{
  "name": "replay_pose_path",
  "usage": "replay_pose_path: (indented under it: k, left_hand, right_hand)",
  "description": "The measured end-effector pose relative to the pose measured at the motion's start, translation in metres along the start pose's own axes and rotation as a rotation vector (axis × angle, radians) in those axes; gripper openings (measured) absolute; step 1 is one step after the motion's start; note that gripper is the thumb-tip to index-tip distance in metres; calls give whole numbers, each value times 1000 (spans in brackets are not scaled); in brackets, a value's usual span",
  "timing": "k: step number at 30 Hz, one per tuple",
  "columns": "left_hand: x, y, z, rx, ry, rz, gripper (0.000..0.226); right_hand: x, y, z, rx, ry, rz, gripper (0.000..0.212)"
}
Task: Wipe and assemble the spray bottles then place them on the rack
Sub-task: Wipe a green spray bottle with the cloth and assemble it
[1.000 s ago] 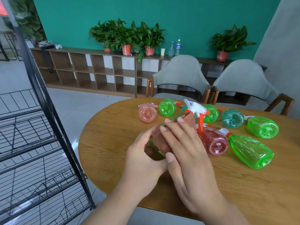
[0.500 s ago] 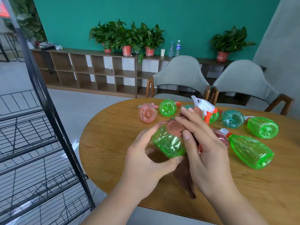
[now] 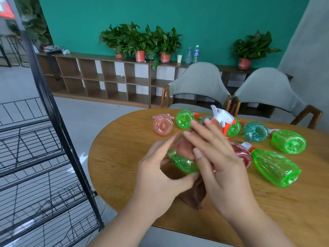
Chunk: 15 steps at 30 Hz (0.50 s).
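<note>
**Wiping one green spray bottle, with many more lying on the table**

At the centre of the frame, my left hand [image 3: 156, 175] is gripping a green spray bottle [image 3: 183, 162], with thumb and fingers curled around its lower body. My right hand [image 3: 219, 161] is pressing a brown cloth [image 3: 185, 146] against the bottle with nearly straight fingers, closing on nothing. A white trigger head [image 3: 222, 115] is poking up behind my right fingers; I cannot tell whether it is fixed to this bottle. I am judging the job as barely begun. Several other bottles [image 3: 276, 166] are lying on the wooden table [image 3: 121, 157] to the right, and none I can see is sitting on the black wire rack [image 3: 58, 125] at the left edge.
</note>
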State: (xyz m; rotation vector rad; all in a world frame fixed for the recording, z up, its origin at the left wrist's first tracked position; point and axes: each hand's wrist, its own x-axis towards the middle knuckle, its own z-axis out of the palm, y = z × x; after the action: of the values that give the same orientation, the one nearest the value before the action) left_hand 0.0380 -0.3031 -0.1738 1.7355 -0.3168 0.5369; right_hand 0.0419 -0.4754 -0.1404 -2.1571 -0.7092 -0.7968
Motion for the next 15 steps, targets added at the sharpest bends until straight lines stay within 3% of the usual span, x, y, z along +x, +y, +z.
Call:
replay_pose_path:
  k: [7,15]
  left_hand:
    - [-5,-1,-1,59,-35,42,98]
    - [-2,-4,-3,157,86,93,82]
  right_hand:
    - [-3,3,0,159,157,186,35]
    - [-30,-14,28,-103,87,-198,37]
